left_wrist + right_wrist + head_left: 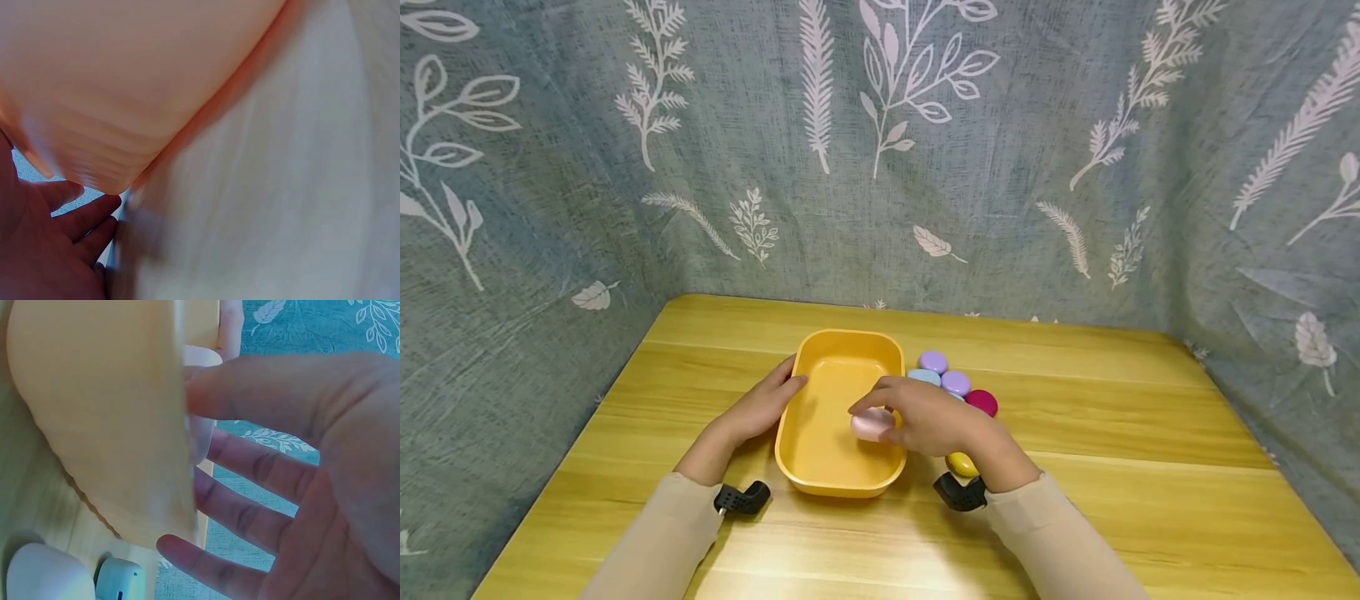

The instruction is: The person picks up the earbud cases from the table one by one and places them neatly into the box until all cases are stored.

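Sleeves (1067, 542), two, beige, at the lower edge of the head view; a black band (742, 498) at the left wrist, another black band (961, 492) at the right.

Right hand (928, 417): over the right rim of the tray, thumb and fingers pinching the pink piece. Left hand (760, 408): at the tray's left side, thumb over the rim, fingers along the outer wall, holding it. Hands well apart, the tray between them.

Pink piece (871, 424): one, within the tray's outline, near its right wall, beneath the right fingers; whether it touches the floor cannot be told. Pale pink, glossy, rounded, longer than high, partly covered by the fingers.

Tray (842, 485): one, yellow-orange, deep, rounded corners.

Beside the tray, right: lilac pieces (957, 383), two; blue piece (924, 377), partly hidden; crimson piece (981, 403); yellow piece (961, 464), near the right wrist.

Table (1120, 517): yellowish wood grain. Curtain (1000, 167): grey-blue, white leaf print, behind.
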The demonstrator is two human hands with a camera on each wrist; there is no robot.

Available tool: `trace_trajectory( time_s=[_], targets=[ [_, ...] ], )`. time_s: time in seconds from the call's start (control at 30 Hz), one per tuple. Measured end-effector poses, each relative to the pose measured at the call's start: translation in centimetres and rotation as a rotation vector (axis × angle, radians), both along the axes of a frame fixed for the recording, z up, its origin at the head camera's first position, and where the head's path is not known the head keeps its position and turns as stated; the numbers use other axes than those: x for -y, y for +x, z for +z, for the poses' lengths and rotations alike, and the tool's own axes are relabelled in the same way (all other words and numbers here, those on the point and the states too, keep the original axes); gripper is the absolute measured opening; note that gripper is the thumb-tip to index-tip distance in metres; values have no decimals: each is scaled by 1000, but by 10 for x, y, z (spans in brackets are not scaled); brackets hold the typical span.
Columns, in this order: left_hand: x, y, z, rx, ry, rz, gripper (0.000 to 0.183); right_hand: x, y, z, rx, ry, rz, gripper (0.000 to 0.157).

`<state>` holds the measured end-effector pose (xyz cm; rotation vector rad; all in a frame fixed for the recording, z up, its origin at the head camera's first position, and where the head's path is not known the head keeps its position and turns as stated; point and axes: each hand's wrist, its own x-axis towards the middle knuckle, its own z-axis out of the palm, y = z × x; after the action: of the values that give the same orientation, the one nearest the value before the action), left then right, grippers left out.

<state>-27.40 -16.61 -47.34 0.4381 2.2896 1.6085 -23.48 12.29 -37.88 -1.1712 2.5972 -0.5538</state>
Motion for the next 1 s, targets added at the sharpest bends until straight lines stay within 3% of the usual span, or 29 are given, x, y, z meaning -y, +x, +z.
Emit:
trace_trajectory(
  time_s=[0.57, 1.0],
  targets=[
    [1, -1, 0, 15, 11, -9, 63, 8, 1, -15, 9, 62, -10, 31],
    [0, -1, 2, 22, 11, 1, 63, 12, 1, -21, 38, 101, -17, 35]
  ],
)
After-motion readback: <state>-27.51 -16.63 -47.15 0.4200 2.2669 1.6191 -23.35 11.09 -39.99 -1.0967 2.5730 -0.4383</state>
